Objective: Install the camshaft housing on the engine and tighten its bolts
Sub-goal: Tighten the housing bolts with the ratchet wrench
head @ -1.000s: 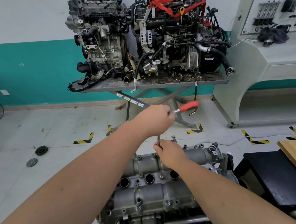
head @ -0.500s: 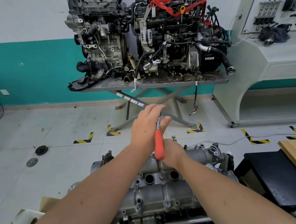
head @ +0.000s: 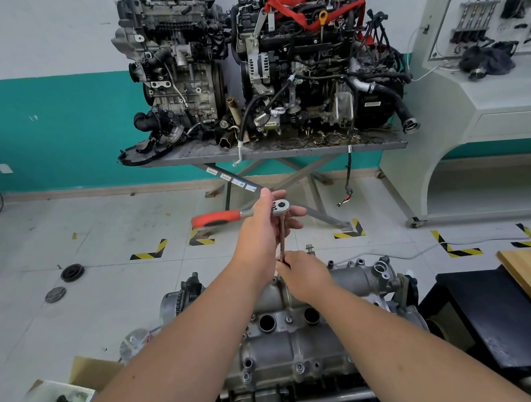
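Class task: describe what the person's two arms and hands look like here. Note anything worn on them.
Both forearms are bare, with no sleeves in view. The left hand and right hand wear no gloves, and no watch, ring or wristband shows.

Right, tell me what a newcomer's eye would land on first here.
First the two hands at centre: the left hand holds the head of a ratchet whose red handle sticks out to the left, while the right hand steadies the extension bar low down, over the grey camshaft housing. Behind them, two display engines, one draped with a red strap, stand on a metal table against the teal-and-white wall.
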Demonstrator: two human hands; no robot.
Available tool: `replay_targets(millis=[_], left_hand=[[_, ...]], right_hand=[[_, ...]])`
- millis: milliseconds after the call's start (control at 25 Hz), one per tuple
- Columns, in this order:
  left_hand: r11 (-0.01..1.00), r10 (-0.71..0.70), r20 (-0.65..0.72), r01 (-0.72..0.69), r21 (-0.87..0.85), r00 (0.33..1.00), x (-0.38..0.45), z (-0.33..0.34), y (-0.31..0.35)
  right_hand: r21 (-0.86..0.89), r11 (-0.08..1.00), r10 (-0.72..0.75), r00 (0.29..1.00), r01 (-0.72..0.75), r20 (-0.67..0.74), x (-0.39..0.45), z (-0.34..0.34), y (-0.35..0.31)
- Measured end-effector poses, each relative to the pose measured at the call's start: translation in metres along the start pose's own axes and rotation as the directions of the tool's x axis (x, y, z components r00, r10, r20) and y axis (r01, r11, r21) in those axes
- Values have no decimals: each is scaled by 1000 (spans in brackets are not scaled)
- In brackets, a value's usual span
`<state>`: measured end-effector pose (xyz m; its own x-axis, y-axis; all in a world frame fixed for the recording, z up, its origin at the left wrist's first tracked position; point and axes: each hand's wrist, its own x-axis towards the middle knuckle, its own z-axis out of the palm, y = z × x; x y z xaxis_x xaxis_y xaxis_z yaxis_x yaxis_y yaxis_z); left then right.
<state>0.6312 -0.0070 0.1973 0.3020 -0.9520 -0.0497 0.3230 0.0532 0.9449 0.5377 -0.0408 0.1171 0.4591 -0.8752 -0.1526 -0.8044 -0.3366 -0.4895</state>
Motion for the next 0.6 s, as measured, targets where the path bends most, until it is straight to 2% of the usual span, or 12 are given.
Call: replay_targets(millis=[200, 480, 600], left_hand=[[981, -146, 0, 145, 131, 989, 6, -6, 22], [891, -164, 114, 97, 444, 980, 4, -10, 41], [799, -221, 127, 104, 593, 967, 4, -6, 54]], right_hand=[[10, 1000, -7, 1000, 7, 1, 1, 1, 1], [15, 1000, -15, 1000, 15, -5, 4, 4, 4], [12, 1000, -25, 1000, 25, -12, 3, 4, 4]])
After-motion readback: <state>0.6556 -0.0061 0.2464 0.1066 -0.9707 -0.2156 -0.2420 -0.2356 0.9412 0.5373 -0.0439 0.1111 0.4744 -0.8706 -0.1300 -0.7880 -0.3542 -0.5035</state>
